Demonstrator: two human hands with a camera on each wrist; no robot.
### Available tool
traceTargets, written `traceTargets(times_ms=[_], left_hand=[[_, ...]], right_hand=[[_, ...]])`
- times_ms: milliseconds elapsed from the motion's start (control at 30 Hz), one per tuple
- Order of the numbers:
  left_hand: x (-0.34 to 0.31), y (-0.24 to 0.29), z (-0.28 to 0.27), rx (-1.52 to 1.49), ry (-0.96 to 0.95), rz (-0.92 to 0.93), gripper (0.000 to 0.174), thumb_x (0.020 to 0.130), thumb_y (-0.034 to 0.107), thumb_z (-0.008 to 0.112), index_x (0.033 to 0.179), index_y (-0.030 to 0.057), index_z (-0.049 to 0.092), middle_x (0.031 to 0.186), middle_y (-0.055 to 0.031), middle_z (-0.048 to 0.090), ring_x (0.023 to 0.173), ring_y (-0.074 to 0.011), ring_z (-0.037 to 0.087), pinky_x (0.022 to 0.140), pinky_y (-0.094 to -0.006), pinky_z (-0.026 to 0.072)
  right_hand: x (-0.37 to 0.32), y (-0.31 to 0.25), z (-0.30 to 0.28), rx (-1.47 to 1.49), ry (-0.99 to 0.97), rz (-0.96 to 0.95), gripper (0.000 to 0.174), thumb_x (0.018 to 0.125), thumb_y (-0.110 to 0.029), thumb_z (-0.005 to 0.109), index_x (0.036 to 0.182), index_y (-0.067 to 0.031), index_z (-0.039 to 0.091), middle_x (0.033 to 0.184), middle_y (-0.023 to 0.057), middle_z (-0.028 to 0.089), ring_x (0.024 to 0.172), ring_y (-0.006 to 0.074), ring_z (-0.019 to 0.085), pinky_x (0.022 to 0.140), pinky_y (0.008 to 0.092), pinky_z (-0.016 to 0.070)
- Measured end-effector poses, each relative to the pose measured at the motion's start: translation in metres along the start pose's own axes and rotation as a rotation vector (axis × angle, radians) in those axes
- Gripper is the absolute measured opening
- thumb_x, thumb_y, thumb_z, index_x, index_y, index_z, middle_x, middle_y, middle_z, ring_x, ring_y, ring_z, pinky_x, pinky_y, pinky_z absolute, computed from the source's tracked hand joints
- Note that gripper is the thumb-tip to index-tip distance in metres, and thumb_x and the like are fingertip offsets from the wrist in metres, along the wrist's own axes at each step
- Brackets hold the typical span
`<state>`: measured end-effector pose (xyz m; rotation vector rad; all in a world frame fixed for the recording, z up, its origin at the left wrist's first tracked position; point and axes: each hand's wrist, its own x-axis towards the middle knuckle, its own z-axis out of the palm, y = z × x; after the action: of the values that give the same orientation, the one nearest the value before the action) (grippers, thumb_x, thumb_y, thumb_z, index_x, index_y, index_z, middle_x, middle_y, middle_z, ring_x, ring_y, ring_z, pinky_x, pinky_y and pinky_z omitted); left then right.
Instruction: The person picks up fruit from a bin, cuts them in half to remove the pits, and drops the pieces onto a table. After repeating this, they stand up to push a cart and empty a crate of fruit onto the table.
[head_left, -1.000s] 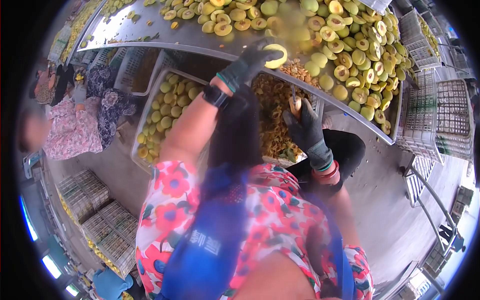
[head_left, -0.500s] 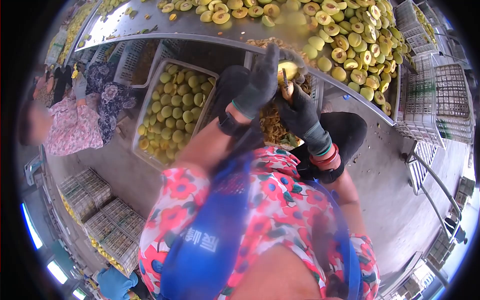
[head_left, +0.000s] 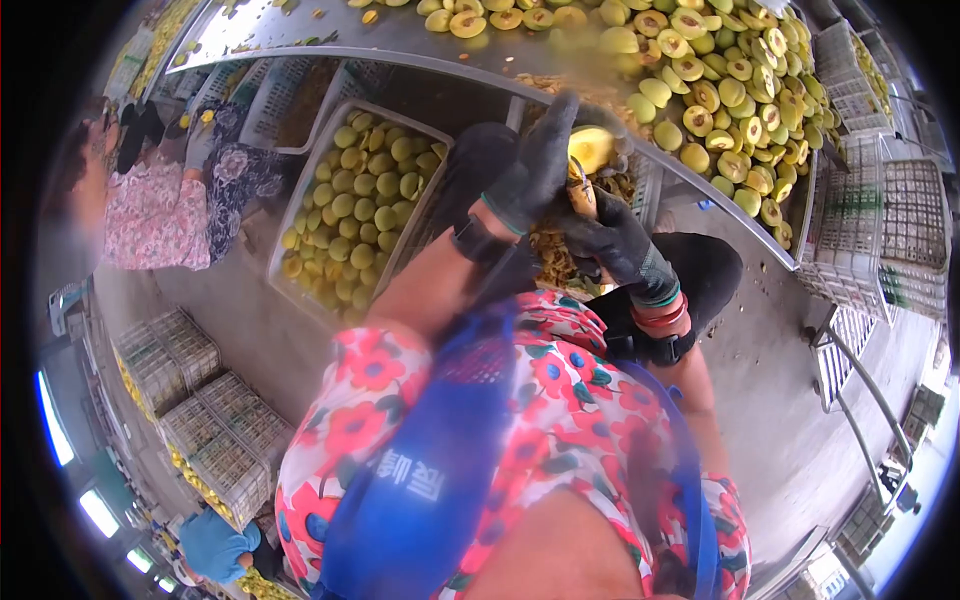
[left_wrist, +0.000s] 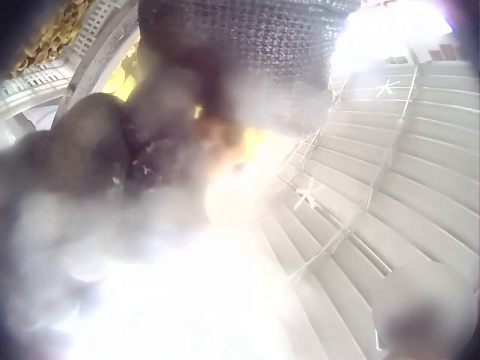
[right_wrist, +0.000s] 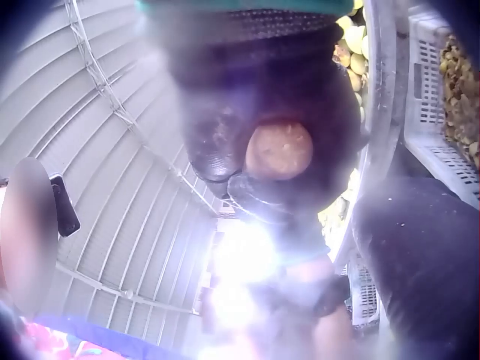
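Note:
Both hands wear dark gloves and meet above a white crate of brownish-yellow scraps (head_left: 553, 258). My left hand (head_left: 540, 165) holds a yellow peach half (head_left: 592, 148), its fingers wrapping the far side. My right hand (head_left: 612, 238) grips a small knife by its wooden handle (head_left: 582, 198), and the short metal blade overlaps the peach's near edge. In the right wrist view, the handle's round butt (right_wrist: 281, 150) sticks out of the curled glove. Glare and blur hide most of the left wrist view, where a patch of yellow shows beside the dark glove (left_wrist: 97, 142).
A metal table (head_left: 400, 38) runs across the front, heaped with cut peach halves (head_left: 740, 110) at right. Whole peaches (head_left: 365, 185) fill a crate by my left arm. Stacked crates (head_left: 910, 215) stand far right; another person (head_left: 155, 215) sits at left.
My left hand has brought the peach back from the table edge to the knife in my right hand. Over the last half second, the blade and peach have stayed together while the peach turned.

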<state>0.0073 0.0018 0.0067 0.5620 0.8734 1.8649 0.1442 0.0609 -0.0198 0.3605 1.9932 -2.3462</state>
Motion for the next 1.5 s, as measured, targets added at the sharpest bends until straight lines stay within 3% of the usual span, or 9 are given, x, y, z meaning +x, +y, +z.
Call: traceTargets(times_ms=[300,433,567,667,733,800,933,1200,1500], left_hand=[[-0.009,0.013,-0.019,-0.001,0.258,0.094,0.047,0.094,0.045,0.035,0.098,0.0031,0.056,0.085,-0.0109,0.064,0.076,-0.0192,0.063,0.072,-0.0314,0.0515],[0.001,0.026,-0.042,0.449,0.304,0.596,0.047,0.093,0.046,0.034,0.096,0.0036,0.056,0.08,-0.0095,0.063,0.064,-0.0191,0.061,0.06,-0.0293,0.051],[-0.027,0.05,-0.093,0.324,0.566,0.546,0.037,0.094,0.037,0.039,0.088,0.0052,0.057,0.077,-0.0075,0.061,0.061,-0.0167,0.059,0.054,-0.0289,0.0491],[-0.061,0.049,-0.189,1.163,0.812,0.833,0.018,0.088,0.02,0.05,0.092,0.0034,0.056,0.078,-0.0121,0.059,0.063,-0.025,0.059,0.055,-0.0371,0.0482],[-0.119,0.04,-0.275,1.759,0.911,0.788,0.022,0.088,0.02,0.047,0.095,0.0018,0.057,0.085,-0.0154,0.06,0.073,-0.0295,0.059,0.066,-0.0392,0.0471],[-0.18,0.048,-0.318,1.668,1.042,-0.014,0.032,0.091,0.025,0.042,0.098,-0.0021,0.057,0.094,-0.0184,0.061,0.083,-0.0308,0.06,0.073,-0.0395,0.0466],[-0.315,0.016,-0.379,1.307,1.623,-0.504,0.055,0.081,0.055,0.043,0.104,0.008,0.062,0.101,-0.0237,0.061,0.097,-0.0414,0.056,0.083,-0.045,0.0435],[-0.368,-0.071,-0.375,1.535,1.337,-1.125,0.076,0.084,0.057,0.04,0.14,0.009,0.024,0.144,-0.0196,0.023,0.134,-0.0314,0.023,0.109,-0.0377,0.0188],[-0.249,-0.007,-0.389,1.879,1.126,-0.244,0.042,0.088,0.031,0.051,0.118,0.0021,0.051,0.118,-0.0199,0.053,0.112,-0.0352,0.047,0.096,-0.0396,0.0363]], right_hand=[[0.009,-0.012,0.013,-0.58,0.003,-0.219,0.013,0.084,-0.01,0.056,0.093,-0.0079,0.047,0.064,-0.005,0.046,0.049,0.0034,0.043,0.04,0.0202,0.0326],[0.006,0.016,0.007,-0.849,0.309,-0.385,0.017,0.08,-0.009,0.059,0.093,-0.0036,0.049,0.065,0.0064,0.054,0.052,0.0171,0.052,0.046,0.0296,0.0402],[0.001,0.045,-0.017,-1.131,0.406,-0.331,0.021,0.081,-0.012,0.058,0.096,-0.0001,0.05,0.07,0.0185,0.055,0.062,0.036,0.055,0.054,0.0394,0.0444],[-0.003,0.075,-0.045,-1.282,0.358,-0.241,0.027,0.081,-0.016,0.058,0.1,0.0011,0.051,0.078,0.0226,0.053,0.071,0.0406,0.055,0.058,0.043,0.045],[-0.008,0.087,-0.055,-1.239,0.407,-0.115,0.037,0.079,-0.022,0.059,0.105,0.0031,0.052,0.085,0.0265,0.058,0.079,0.0438,0.057,0.064,0.0459,0.0464],[-0.011,0.084,-0.054,-1.152,0.381,-0.048,0.038,0.08,-0.024,0.058,0.106,0.0038,0.051,0.086,0.0286,0.058,0.081,0.0448,0.056,0.068,0.0464,0.0459],[-0.011,0.092,-0.05,-1.126,0.392,-0.072,0.037,0.079,-0.025,0.058,0.101,0.0036,0.052,0.084,0.0277,0.058,0.08,0.0441,0.056,0.068,0.0462,0.0457],[-0.008,0.09,-0.031,-1.258,0.241,-0.063,0.013,0.081,-0.01,0.056,0.091,-0.0026,0.052,0.084,0.0213,0.058,0.073,0.038,0.057,0.056,0.0423,0.0446],[-0.012,0.081,-0.03,-1.106,0.404,-0.171,0.024,0.078,-0.016,0.062,0.091,-0.0022,0.048,0.072,0.0224,0.056,0.072,0.0427,0.057,0.055,0.0433,0.044]])
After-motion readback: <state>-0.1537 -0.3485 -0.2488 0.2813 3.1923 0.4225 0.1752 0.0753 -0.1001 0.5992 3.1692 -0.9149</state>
